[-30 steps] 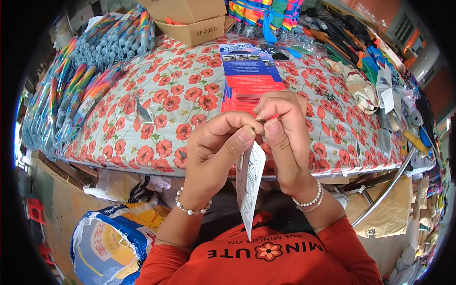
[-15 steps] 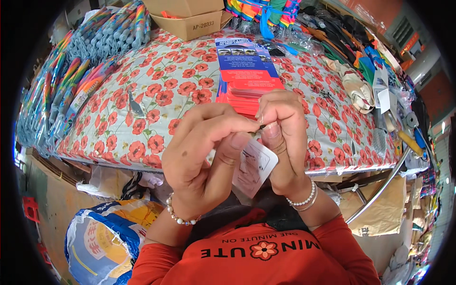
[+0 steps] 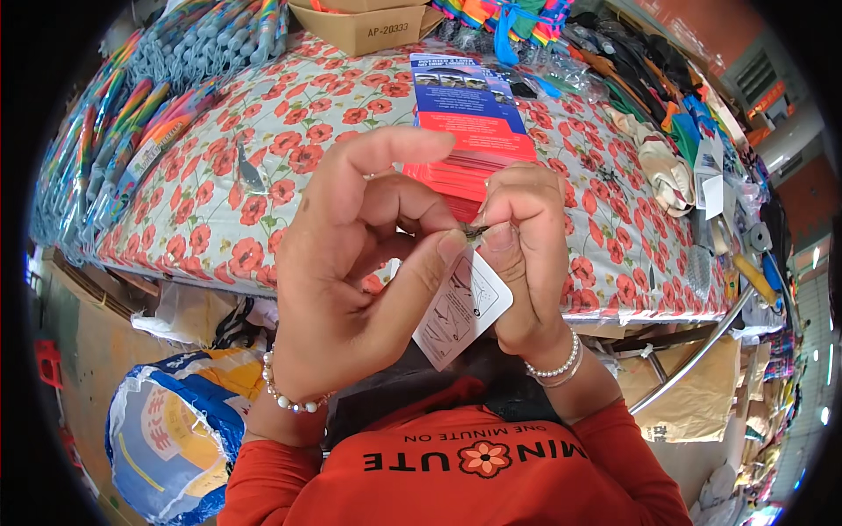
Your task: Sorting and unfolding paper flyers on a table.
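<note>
Between my two hands hangs a white printed card (image 3: pixel 463 307) with small line drawings and rounded corners. My left hand (image 3: pixel 360 254) pinches a thin dark cord (image 3: pixel 474 231) at the card's top edge between thumb and a bent finger, its index finger raised off. The thumb and curled fingers of my right hand (image 3: pixel 524 245) press on the same cord, close against the left fingertips. Just beyond my hands lies a stack of red and blue printed cards (image 3: pixel 474 114) on the table.
A flowered tablecloth (image 3: pixel 202 206) covers the table. Bundles of rainbow folded umbrellas (image 3: pixel 158 114) crowd the left, a cardboard box (image 3: pixel 364 28) stands at the back, and dark and beige fabric pieces (image 3: pixel 658 167) pile up on the right. A blue and yellow sack (image 3: pixel 180 438) sits below left.
My left index finger has lifted away and the left hand has opened out and shifted slightly left. The card has turned, so its drawings show more plainly.
</note>
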Demonstrator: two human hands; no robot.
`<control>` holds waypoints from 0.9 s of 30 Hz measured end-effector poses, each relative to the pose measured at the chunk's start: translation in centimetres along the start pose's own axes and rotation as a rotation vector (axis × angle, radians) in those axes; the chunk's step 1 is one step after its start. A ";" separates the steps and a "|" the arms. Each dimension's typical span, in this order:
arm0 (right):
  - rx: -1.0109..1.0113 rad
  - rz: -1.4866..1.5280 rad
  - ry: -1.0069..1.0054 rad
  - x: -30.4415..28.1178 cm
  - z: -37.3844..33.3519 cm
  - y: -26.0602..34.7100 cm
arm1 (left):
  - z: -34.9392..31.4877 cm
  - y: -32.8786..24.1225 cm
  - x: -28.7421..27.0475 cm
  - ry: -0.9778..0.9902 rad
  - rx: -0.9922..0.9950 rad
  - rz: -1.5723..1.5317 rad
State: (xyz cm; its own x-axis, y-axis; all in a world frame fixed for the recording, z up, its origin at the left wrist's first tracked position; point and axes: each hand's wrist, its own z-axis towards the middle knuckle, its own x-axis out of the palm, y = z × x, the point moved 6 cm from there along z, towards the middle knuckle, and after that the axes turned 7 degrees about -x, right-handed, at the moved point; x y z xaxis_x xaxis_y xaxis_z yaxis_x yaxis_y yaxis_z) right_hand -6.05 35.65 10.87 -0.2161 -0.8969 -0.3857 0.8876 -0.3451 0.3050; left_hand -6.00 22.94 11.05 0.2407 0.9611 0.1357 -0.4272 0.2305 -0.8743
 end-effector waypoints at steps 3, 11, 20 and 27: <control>0.009 -0.022 0.015 0.2 -0.1 0.2 | -0.1 -0.3 -0.1 -0.013 -0.033 0.025; -0.015 -0.010 -0.016 -0.1 -0.1 0.3 | -0.2 -0.5 0.0 -0.039 -0.031 0.012; -0.115 -0.097 0.078 -0.3 0.4 1.1 | -0.5 -0.9 0.6 -0.003 -0.015 0.117; -0.065 0.108 0.083 0.2 -0.6 0.1 | -0.3 0.4 0.5 0.023 -0.075 0.071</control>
State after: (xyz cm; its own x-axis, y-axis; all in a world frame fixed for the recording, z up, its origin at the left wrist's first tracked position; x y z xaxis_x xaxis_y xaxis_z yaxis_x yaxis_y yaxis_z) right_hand -5.77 35.56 10.29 -0.0861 -0.9008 -0.4256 0.9288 -0.2271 0.2928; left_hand -5.83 23.42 10.68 0.2321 0.9707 0.0620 -0.3778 0.1487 -0.9139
